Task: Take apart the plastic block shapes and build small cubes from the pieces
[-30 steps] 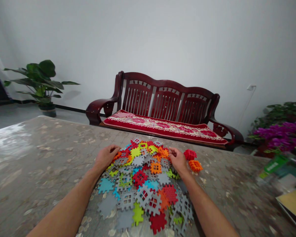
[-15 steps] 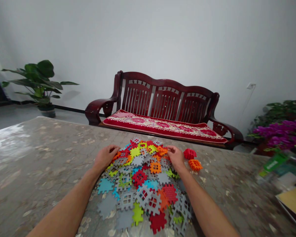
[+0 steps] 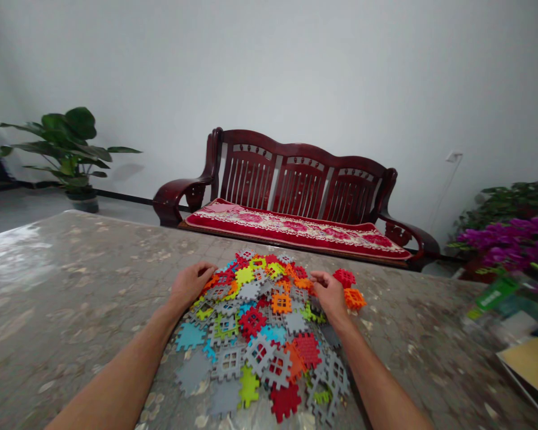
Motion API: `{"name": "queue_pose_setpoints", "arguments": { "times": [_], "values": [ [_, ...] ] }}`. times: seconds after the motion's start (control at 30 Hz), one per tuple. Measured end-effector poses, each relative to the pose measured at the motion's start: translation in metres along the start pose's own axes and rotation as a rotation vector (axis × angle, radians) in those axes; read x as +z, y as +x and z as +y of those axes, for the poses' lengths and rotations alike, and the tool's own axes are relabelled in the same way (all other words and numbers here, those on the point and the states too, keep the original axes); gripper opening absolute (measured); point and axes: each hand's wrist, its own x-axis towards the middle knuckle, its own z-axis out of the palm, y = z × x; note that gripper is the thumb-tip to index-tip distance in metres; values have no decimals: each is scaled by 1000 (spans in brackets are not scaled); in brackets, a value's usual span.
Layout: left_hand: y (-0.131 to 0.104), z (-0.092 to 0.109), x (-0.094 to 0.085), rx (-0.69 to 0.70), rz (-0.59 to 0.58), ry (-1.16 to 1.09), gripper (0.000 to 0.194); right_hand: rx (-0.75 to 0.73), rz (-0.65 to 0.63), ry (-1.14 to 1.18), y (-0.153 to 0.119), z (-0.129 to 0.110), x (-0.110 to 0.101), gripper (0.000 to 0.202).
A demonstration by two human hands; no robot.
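Note:
A heap of notched plastic building tiles (image 3: 251, 322) in grey, red, orange, lime and blue lies between my hands. My left hand (image 3: 190, 288) rests at the heap's upper left edge, thumb and forefinger a little apart, beside an orange tile (image 3: 210, 283). At the upper right edge, my right hand (image 3: 332, 294) has its thumb and fingertips around a small orange tile (image 3: 312, 289), mostly hidden by the fingers. Just beyond this hand sit a red block (image 3: 344, 277) and an orange block (image 3: 354, 298), each built of joined tiles.
The heap lies on a patterned table (image 3: 94, 286). Behind the table stands a dark wooden bench (image 3: 296, 179) with a red floral cover. A bottle with a green label (image 3: 493, 297), a yellowish box (image 3: 529, 364) and purple flowers (image 3: 511, 239) are at the right.
My right hand has moved right and slightly down, from the orange tiles at the heap's upper part toward the two built blocks. My left hand has hardly moved.

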Motion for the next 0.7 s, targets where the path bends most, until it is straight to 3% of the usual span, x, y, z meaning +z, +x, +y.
{"name": "queue_pose_setpoints", "arguments": {
  "times": [0.13,0.33,0.57,0.7],
  "values": [
    [-1,1,0,34,-21,-39,42,-191,-236,-303,-17,-17,11,30],
    [-6,9,-1,120,-93,-140,45,-346,-415,-579,-39,-39,23,34],
    [-9,11,-1,258,-134,-79,45,-374,-417,-493,-42,-31,28,27],
    [-10,12,0,294,-140,-46,42,-291,-327,-292,-36,-21,25,29]
  ]
}}
